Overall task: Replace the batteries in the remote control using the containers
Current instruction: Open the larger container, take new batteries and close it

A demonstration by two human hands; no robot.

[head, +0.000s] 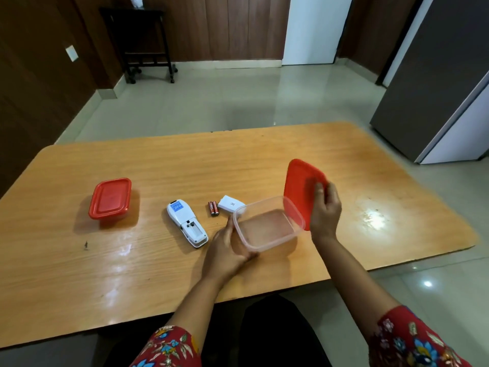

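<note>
Lid off and up in the air: right hand (325, 207) gripping the red lid (301, 189) by its near edge, lid tilted almost on end just past the right rim of the clear container (267, 226). Left hand (225, 250) wrapped around the container's near-left corner, steadying it a little way in from the tabletop's near edge, right of the middle. Nothing visible inside that tub, though the clear plastic and the blur make that hard to swear to. Just beside it to the left, face down with the battery bay uncovered and looking empty: the remote control (186, 223). Between remote and tub, toward the far side, two batteries (213, 208) lying side by side, and touching the tub's far-left corner or very nearly so, a small white piece, probably the battery cover (229, 203). Well apart, toward the tabletop's left edge, a second container (110, 198) with its red lid pressed on, contents hidden. By the look of things, the step in hand: opening the container meant for the two loose cells, presumably the old ones. Next move, as a judgement only: lid down flat on the bare wooden tabletop (370, 181) to the right, freeing that hand, then a pinch on the small round batteries, apt to roll, and a drop into the tub while the left keeps it from sliding. After that, the closed box on the left for fresh cells, most likely.
</note>
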